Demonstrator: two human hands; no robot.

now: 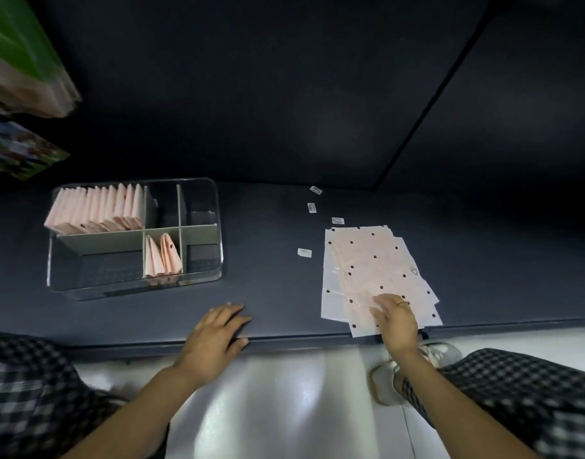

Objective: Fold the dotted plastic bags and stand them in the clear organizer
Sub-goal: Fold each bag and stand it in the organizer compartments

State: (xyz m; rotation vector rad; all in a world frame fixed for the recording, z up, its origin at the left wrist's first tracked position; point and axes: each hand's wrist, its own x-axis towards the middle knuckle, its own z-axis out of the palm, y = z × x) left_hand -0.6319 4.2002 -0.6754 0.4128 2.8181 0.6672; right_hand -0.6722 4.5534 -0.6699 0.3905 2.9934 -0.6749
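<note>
Right hand [395,314] lies flat, fingers straight, on the stack of dotted plastic bags [374,266]. Left hand [215,332] rests open on the worktop [268,260] edge — holding nothing. Clear organizer [135,233] holds folded bags.

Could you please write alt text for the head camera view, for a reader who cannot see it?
A person's right hand rests on a loose pile of flat dotted plastic bags on a dark table, while the left hand lies flat near the table's edge. To the left, a clear organizer holds folded bags standing upright.
</note>
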